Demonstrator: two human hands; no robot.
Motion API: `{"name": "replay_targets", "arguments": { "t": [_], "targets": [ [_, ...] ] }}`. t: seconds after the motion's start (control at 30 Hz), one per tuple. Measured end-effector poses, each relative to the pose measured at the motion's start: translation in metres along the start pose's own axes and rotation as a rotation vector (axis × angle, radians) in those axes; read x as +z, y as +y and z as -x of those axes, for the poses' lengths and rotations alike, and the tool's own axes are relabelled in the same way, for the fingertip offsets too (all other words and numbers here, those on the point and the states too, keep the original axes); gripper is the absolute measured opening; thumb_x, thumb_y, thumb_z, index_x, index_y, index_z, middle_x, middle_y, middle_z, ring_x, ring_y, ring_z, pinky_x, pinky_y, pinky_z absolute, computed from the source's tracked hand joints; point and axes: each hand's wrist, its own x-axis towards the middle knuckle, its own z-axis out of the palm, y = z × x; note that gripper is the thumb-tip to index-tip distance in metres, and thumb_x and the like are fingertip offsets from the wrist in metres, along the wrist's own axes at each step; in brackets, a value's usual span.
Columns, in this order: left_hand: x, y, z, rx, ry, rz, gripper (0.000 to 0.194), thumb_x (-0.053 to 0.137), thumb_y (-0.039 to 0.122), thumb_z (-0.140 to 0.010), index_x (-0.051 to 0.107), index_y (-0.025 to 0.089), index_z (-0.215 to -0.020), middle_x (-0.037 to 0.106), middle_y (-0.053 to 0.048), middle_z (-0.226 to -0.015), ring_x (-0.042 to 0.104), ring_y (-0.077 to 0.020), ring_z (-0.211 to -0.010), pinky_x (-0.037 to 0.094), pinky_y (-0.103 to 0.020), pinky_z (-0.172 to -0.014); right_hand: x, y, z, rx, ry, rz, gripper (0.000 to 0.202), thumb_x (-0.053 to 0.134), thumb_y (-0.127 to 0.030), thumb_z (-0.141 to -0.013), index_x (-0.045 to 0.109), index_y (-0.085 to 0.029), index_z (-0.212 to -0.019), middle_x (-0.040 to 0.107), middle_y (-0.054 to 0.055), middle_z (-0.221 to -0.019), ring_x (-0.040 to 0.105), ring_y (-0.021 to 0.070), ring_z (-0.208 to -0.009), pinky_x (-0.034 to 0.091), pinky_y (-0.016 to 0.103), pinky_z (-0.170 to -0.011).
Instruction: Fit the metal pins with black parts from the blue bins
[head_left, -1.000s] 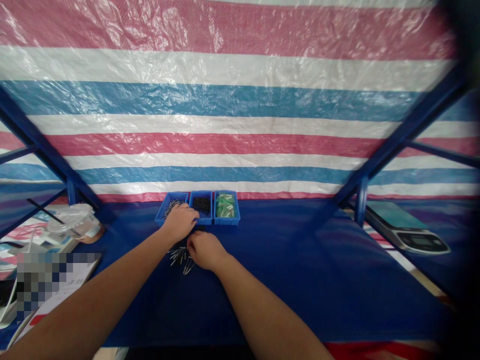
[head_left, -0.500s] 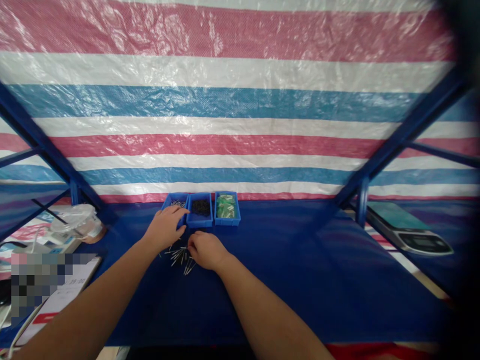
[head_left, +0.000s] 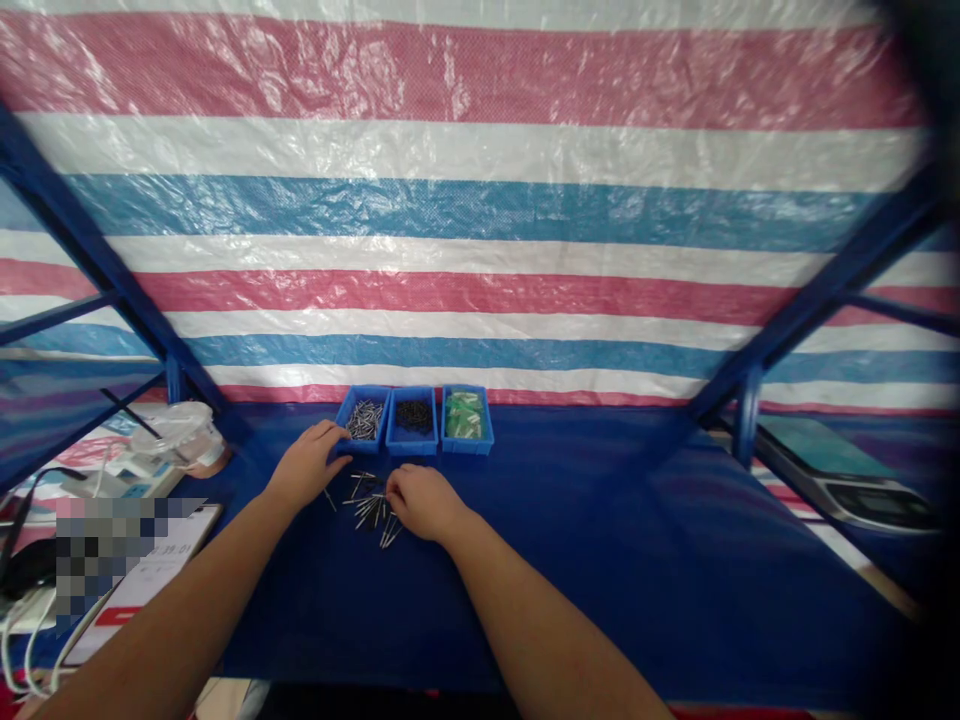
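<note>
Small metal pins [head_left: 367,500] are scattered mid-table, just in front of three blue trays [head_left: 413,423] by the far edge; right hand [head_left: 421,500] is curled over them, fingers' grip hidden; left hand [head_left: 304,468] rests beside, fingers loosely spread, prob. corralling strays.

Open blue cloth [head_left: 600,560] right of hands; three bins [head_left: 414,420] block the rear, scattered pins [head_left: 367,498] between hands.

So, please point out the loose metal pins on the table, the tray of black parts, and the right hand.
Loose metal pins [head_left: 366,500], head view, middle of the scattered pile.
Tray of black parts [head_left: 413,416], head view, its dark contents.
Right hand [head_left: 421,501], head view, back of the hand.
</note>
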Motion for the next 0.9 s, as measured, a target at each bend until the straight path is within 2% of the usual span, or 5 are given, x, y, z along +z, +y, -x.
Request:
{"name": "replay_targets", "arguments": {
  "t": [0.17, 0.3, 0.4, 0.5, 0.9],
  "targets": [
    [-0.012, 0.006, -0.006, -0.012, -0.081, 0.038, 0.009, 0.056, 0.027, -0.091, 0.061, 0.021, -0.097, 0.066, -0.006, -0.099, 0.061, -0.0232, -0.097, 0.048, -0.036, -0.089, 0.001, 0.002, 0.000, -0.004, 0.010, -0.009, 0.017, 0.053, -0.022, -0.094, 0.070, -0.018, -0.097, 0.069, 0.006, -0.098, 0.064, 0.0179, -0.089, 0.043, 0.027, -0.080],
    [-0.033, 0.013, -0.012, -0.025, -0.035, 0.045, 0.016, 0.058, 0.031, -0.090, 0.064, 0.022, -0.103, 0.068, -0.006, -0.106, 0.063, -0.0233, -0.098, 0.048, -0.036, -0.090, -0.001, 0.001, 0.001, -0.002, -0.011, -0.015, 0.016, 0.055, -0.021, -0.093, 0.070, -0.018, -0.097, 0.070, 0.006, -0.100, 0.064, 0.0178, -0.090, 0.042, 0.027, -0.080],
    [-0.040, 0.013, -0.015, -0.042, -0.067, 0.038, 0.015, 0.059, 0.031, -0.088, 0.066, 0.022, -0.098, 0.070, -0.005, -0.103, 0.064, -0.0232, -0.095, 0.049, -0.036, -0.087, -0.002, 0.000, 0.001, 0.008, -0.024, -0.009, 0.015, 0.055, -0.022, -0.093, 0.070, -0.018, -0.097, 0.070, 0.007, -0.100, 0.064, 0.0182, -0.091, 0.043, 0.027, -0.080],
    [-0.039, 0.012, -0.016, -0.040, -0.063, 0.035, 0.015, 0.058, 0.031, -0.088, 0.066, 0.023, -0.098, 0.071, -0.005, -0.104, 0.065, -0.0231, -0.094, 0.049, -0.035, -0.087, 0.000, 0.001, 0.000, 0.009, -0.022, -0.022, 0.015, 0.056, -0.023, -0.093, 0.070, -0.018, -0.096, 0.070, 0.006, -0.100, 0.064, 0.0181, -0.091, 0.042, 0.026, -0.081],
    [-0.011, 0.002, -0.020, -0.088, -0.110, -0.019, 0.011, 0.057, 0.028, -0.088, 0.064, 0.021, -0.094, 0.070, -0.006, -0.101, 0.064, -0.0229, -0.094, 0.048, -0.034, -0.085, 0.005, 0.004, -0.001, -0.014, 0.025, -0.016, 0.015, 0.055, -0.023, -0.092, 0.069, -0.019, -0.092, 0.070, 0.005, -0.096, 0.064, 0.0184, -0.087, 0.042, 0.027, -0.077]
  ]
}}
